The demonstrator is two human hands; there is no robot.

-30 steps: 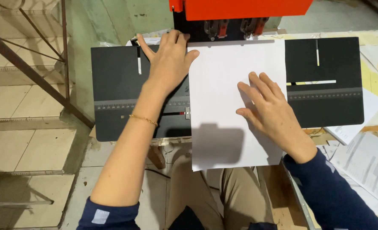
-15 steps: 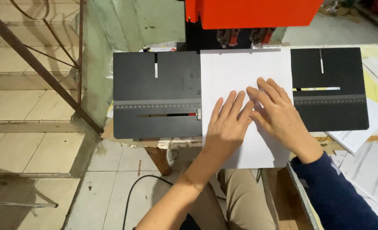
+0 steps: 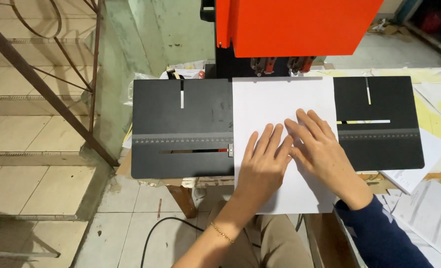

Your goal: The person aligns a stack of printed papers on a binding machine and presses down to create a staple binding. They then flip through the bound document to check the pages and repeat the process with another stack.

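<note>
A white sheet stack (image 3: 280, 106) lies on the black work plate (image 3: 181, 129) of a red punching machine (image 3: 295, 25), its top edge under the machine's head. My left hand (image 3: 262, 166) rests flat on the lower middle of the paper, fingers spread. My right hand (image 3: 320, 149) lies flat beside it on the paper's right part, fingertips touching the left hand's fingers. Neither hand grips anything. A gold bracelet sits on my left wrist.
A side stop (image 3: 230, 150) on the plate's ruler strip touches the paper's left edge. Loose printed sheets (image 3: 429, 208) lie on the table at the right. A metal stair railing (image 3: 46, 89) and tiled steps stand left. A black cable (image 3: 156, 233) runs on the floor.
My left hand has come off the plate's upper left and now lies flat on the paper beside my right hand. The view has shifted left and moved nearer.
</note>
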